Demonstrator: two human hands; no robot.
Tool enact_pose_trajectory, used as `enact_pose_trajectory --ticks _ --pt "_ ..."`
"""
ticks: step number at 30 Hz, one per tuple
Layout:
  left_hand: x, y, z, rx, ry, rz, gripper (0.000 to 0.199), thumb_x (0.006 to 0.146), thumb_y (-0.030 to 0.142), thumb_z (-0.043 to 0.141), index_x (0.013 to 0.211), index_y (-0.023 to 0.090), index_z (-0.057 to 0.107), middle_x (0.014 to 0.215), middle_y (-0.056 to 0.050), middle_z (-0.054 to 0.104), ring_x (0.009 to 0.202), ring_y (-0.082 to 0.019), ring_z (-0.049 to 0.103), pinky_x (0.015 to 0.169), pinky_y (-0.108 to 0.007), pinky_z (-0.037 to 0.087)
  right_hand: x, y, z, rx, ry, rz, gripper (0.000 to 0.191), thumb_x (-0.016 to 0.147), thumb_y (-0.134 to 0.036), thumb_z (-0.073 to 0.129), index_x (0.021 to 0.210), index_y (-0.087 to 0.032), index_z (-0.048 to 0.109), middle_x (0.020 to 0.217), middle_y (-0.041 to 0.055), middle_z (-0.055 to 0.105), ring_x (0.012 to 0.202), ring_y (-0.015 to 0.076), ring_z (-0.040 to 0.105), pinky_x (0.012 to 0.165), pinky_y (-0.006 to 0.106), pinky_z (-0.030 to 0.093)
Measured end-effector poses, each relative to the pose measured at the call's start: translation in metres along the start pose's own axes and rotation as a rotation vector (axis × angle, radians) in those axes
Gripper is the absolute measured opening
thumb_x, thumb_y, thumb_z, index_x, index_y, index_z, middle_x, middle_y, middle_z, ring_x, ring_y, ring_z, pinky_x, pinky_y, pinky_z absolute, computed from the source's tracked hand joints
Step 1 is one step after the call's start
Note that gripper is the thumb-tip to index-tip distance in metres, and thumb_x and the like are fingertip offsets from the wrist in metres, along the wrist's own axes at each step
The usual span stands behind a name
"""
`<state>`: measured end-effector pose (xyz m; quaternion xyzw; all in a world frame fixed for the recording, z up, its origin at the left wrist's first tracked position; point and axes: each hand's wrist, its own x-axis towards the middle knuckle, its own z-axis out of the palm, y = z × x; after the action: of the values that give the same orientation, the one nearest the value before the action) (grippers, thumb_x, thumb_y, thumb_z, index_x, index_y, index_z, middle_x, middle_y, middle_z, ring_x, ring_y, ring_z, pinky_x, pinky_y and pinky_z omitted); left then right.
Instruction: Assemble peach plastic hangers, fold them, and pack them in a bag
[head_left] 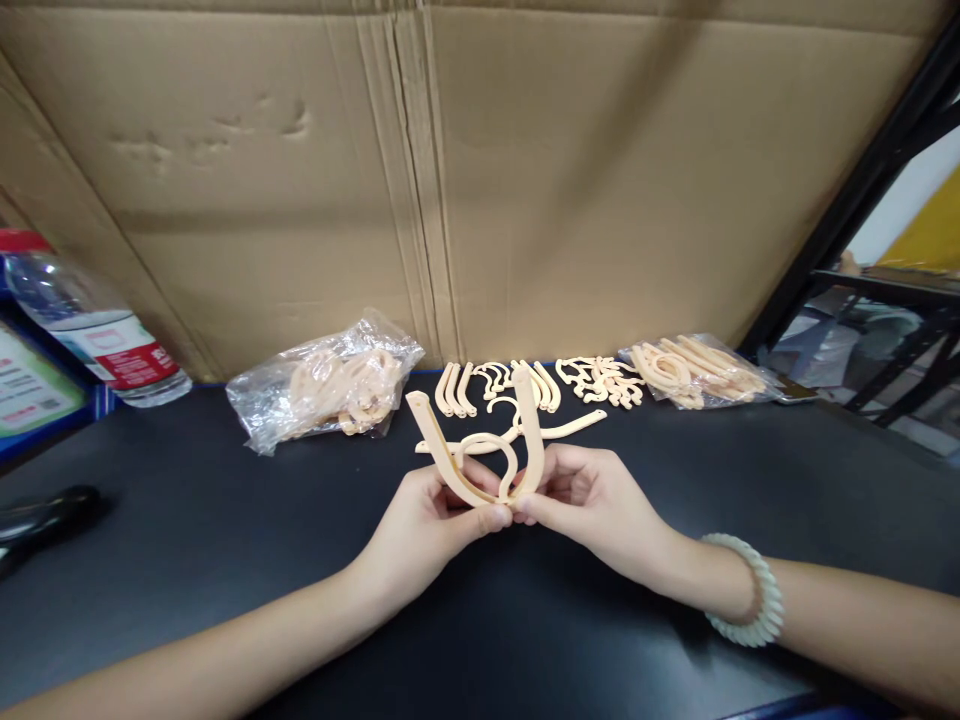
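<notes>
Between my two hands is a beige plastic folding clothes hanger (531, 440), its two arms bent upward in a U with the curved hook between them. My left hand (427, 510) pinches it near the bottom joint on the left. On the other side of that joint, the thumb and fingers of my right hand (592, 500) close on it too. Just behind lies another hanger (574, 428), spread out flat on the black table and partly covered by the held one. Farther back are loose curved hanger arms (455, 390) and a pile of small hooks and pieces (600, 380).
A clear plastic bag of beige parts (330, 385) lies at the back left, a second bag (697, 370) at the back right. Cardboard (600, 180) stands behind the table (225, 540). At left are a water bottle (112, 340) and a black object (52, 515).
</notes>
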<state>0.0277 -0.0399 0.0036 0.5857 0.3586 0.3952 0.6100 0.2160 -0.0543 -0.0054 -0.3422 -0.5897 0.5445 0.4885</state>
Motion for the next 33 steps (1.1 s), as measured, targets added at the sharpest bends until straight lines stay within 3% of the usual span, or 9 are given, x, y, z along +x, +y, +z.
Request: enact_pose_trajectory --ticks 7,12,15,17,20,25,27,30,33 --pt "-0.001 0.001 0.001 0.028 0.149 -0.018 0.027 0.073 0.034 0.078 0.086 0.015 0.064 0.074 0.000 0.067 0.068 -0.015 0.067 0.065 -0.026 0.056 0.005 -0.008 -0.013 -0.172 0.101 -0.012 0.018 0.076 -0.031 0.074 0.083 -0.018 0.062 0.077 -0.0011 0.058 0.065 0.0117 0.055 0.055 0.024 0.046" --pt "0.006 -0.003 -0.013 0.078 0.525 0.168 0.055 0.068 0.033 0.079 0.116 0.022 0.055 0.104 -0.001 0.063 0.091 -0.017 0.063 0.076 -0.027 0.054 0.017 -0.015 -0.040 -0.172 0.417 -0.131 0.021 0.072 -0.032 0.075 0.084 -0.020 0.062 0.086 0.0002 0.060 0.079 0.0140 0.056 0.074 0.029 0.046" --pt "0.008 -0.004 -0.019 0.130 0.555 0.172 0.043 0.073 0.037 0.075 0.108 0.019 0.059 0.096 -0.001 0.063 0.081 -0.015 0.062 0.070 -0.026 0.052 0.024 -0.012 -0.051 -0.181 0.509 -0.127 0.023 0.068 -0.034 0.076 0.082 -0.020 0.062 0.087 0.0015 0.061 0.082 0.0160 0.057 0.078 0.032 0.046" --pt "0.007 -0.002 -0.020 0.174 0.484 0.141 0.031 0.078 0.039 0.071 0.097 0.017 0.061 0.083 0.000 0.063 0.072 -0.015 0.061 0.066 -0.026 0.051 0.025 -0.010 -0.054 -0.253 0.435 -0.106 0.021 0.071 -0.035 0.073 0.081 -0.020 0.062 0.084 0.0017 0.062 0.080 0.0164 0.057 0.076 0.032 0.046" --pt "0.004 0.001 -0.016 0.232 0.418 0.106 0.025 0.079 0.036 0.071 0.088 0.016 0.060 0.072 0.002 0.060 0.063 -0.013 0.059 0.058 -0.024 0.051 0.021 -0.011 -0.049 -0.478 0.179 -0.098 0.014 0.081 -0.033 0.064 0.082 -0.019 0.062 0.081 0.0024 0.063 0.076 0.0165 0.058 0.071 0.032 0.046" --pt "0.003 -0.001 -0.015 0.227 0.431 0.082 0.029 0.078 0.038 0.073 0.081 0.018 0.052 0.069 0.004 0.057 0.062 -0.013 0.060 0.052 -0.023 0.054 0.005 -0.020 -0.034 -1.040 -0.206 -0.387 0.029 0.081 -0.038 0.072 0.103 -0.021 0.066 0.105 0.0082 0.065 0.101 0.0250 0.054 0.090 0.042 0.042" --pt "0.003 -0.003 -0.015 0.213 0.443 0.099 0.030 0.078 0.038 0.073 0.080 0.018 0.050 0.071 0.004 0.057 0.064 -0.013 0.060 0.055 -0.023 0.056 0.002 -0.020 -0.030 -1.153 -0.350 -0.416 0.033 0.083 -0.041 0.071 0.107 -0.020 0.065 0.106 0.0087 0.064 0.102 0.0252 0.053 0.092 0.042 0.041" --pt "0.002 -0.004 -0.015 0.210 0.463 0.138 0.030 0.079 0.037 0.073 0.081 0.018 0.050 0.071 0.004 0.057 0.065 -0.012 0.059 0.055 -0.021 0.055 0.002 -0.017 -0.031 -1.186 -0.427 -0.377 0.020 0.093 -0.034 0.060 0.103 -0.018 0.065 0.096 0.0063 0.064 0.090 0.0205 0.055 0.087 0.037 0.043" --pt "0.002 -0.005 -0.016 0.154 0.498 0.176 0.027 0.079 0.033 0.073 0.084 0.019 0.050 0.070 0.005 0.056 0.062 -0.009 0.057 0.056 -0.019 0.053 0.007 -0.015 -0.038 -1.161 -0.374 -0.420 0.015 0.097 -0.024 0.051 0.104 -0.017 0.063 0.095 0.0062 0.064 0.088 0.0190 0.056 0.085 0.035 0.044"
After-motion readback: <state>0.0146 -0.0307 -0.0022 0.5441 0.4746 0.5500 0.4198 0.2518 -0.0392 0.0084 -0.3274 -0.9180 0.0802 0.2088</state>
